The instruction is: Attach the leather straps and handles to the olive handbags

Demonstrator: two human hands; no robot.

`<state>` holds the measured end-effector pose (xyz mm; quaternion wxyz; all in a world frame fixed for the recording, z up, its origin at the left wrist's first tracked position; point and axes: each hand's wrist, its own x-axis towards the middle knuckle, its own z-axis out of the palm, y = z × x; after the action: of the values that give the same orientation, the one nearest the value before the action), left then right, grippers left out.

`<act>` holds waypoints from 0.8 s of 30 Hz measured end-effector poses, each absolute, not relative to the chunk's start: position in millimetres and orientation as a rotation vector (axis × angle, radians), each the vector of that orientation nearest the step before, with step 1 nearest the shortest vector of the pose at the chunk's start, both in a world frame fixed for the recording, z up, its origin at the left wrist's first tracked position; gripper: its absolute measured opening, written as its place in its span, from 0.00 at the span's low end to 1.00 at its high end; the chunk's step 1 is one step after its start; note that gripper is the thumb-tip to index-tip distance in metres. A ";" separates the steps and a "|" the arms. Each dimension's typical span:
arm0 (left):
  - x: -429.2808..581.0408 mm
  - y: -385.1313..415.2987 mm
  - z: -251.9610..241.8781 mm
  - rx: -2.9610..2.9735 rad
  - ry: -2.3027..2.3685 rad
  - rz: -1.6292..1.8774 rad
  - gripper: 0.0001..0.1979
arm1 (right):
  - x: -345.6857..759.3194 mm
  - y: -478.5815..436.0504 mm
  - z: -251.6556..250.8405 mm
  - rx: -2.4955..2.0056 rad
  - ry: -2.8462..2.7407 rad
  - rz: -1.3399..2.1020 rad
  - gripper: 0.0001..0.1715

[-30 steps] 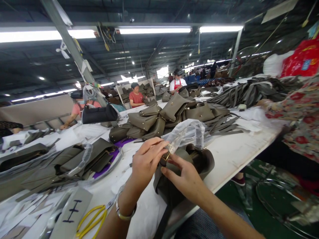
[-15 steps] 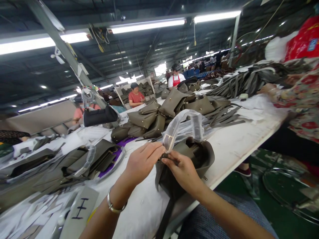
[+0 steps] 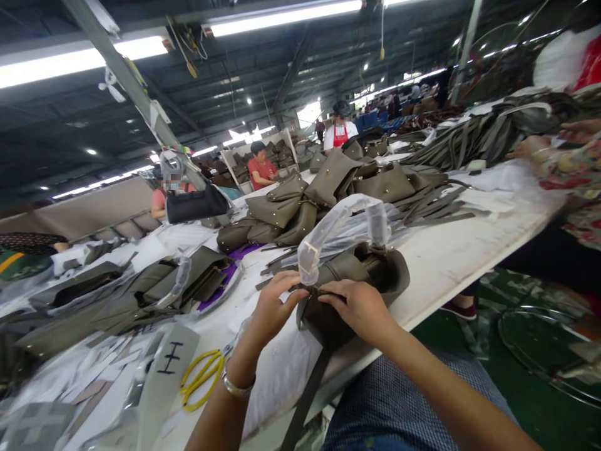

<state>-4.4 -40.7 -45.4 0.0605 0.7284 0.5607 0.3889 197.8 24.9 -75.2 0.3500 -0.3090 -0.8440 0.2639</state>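
A dark olive handbag [image 3: 338, 326] sits near the table's edge in front of me, its top open. Its arched handle [image 3: 335, 219] is wrapped in clear plastic, with a gold buckle low on the left side. My left hand [image 3: 275, 310] pinches the bag's edge just below that buckle, thumb against fingers. Close by on the right, my right hand [image 3: 359, 307] is closed in a pinch on the same edge of the bag. The exact piece between the fingertips is hidden. A long dark strap [image 3: 307, 391] hangs from the bag towards me.
Yellow-handled scissors [image 3: 201, 379] lie by my left forearm, beside a grey marked box [image 3: 171, 357]. Several olive bags [image 3: 277, 210] are heaped beyond, with more bags [image 3: 183, 275] on the left. A co-worker's hands [image 3: 530, 150] are at the right, near piled straps [image 3: 488, 134].
My left hand has shifted down and left, its thumb now apart from the buckle. The right hand's fingers have straightened into a flatter pinch. The view has swung slightly, bringing the yellow scissors into sight.
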 end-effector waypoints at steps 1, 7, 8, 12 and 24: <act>-4.2 -41.1 -43.3 2.204 1.687 1.156 0.10 | 199.1 28.6 -74.2 -0.740 -2.183 0.711 0.11; 13.7 -34.4 -11.8 2.207 1.600 0.881 0.13 | 220.6 58.2 -55.6 -0.377 -2.246 0.773 0.10; 19.3 -31.1 -9.2 2.203 1.579 0.847 0.13 | 226.4 61.1 -54.2 -0.362 -2.248 0.769 0.10; 42.5 -14.9 -14.8 2.200 1.477 0.783 0.14 | 249.5 54.5 -62.9 -0.485 -2.169 0.725 0.09; 95.7 -7.5 -30.4 2.249 1.554 0.813 0.11 | 257.1 -37.8 -96.5 -1.169 -1.790 0.715 0.13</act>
<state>95.7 -7.5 -30.4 0.1443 0.7804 0.5391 0.2819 257.1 -37.8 -96.5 0.4294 -0.4685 -0.7170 0.2865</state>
